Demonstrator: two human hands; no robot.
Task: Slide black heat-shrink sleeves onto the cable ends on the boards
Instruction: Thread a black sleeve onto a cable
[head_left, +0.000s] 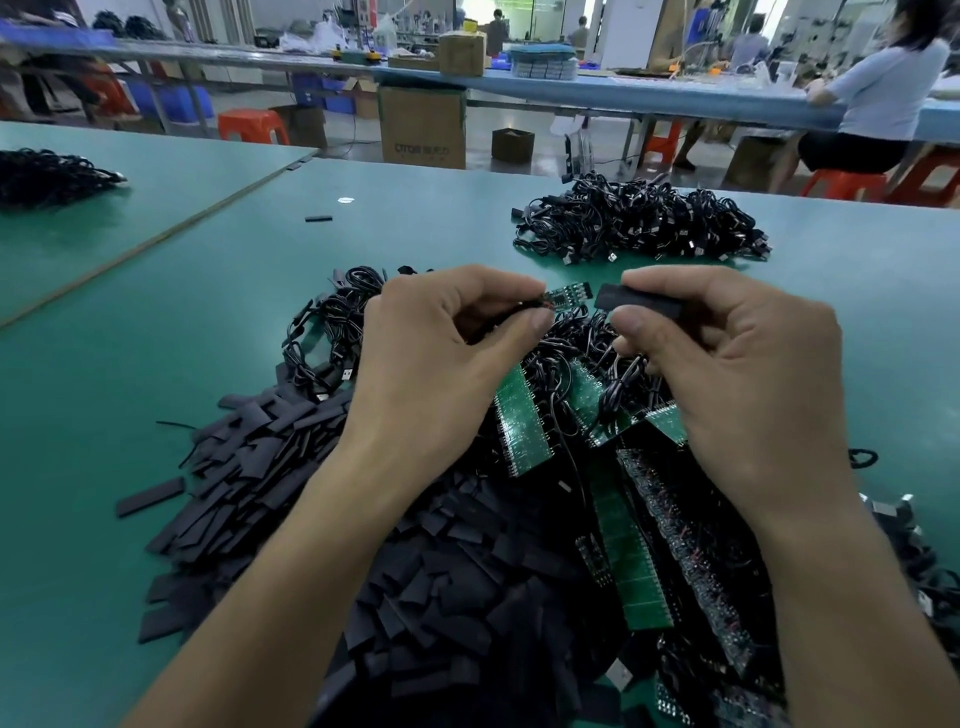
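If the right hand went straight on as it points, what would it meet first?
Probably the small green board in the left hand; the heat-shrink sleeve in the right hand faces its end across a gap, depth unclear.

A green-topped table (156, 338) is joined at the left to a second table (78, 249) along a narrow seam (156, 239). Toward the near edge a heap of flat black heat-shrink sleeves (441, 571) is spread, with one sleeve (150, 497) lying just apart at its left. To the right of the heap, green boards (522, 421) are tangled with black cables (332, 322). A separate pile of cables (639, 218) is set farther back at the right. A lone sleeve (318, 219) and a small white disc (345, 199) lie near the seam. Another cable pile (47, 176) is carried by the second table.
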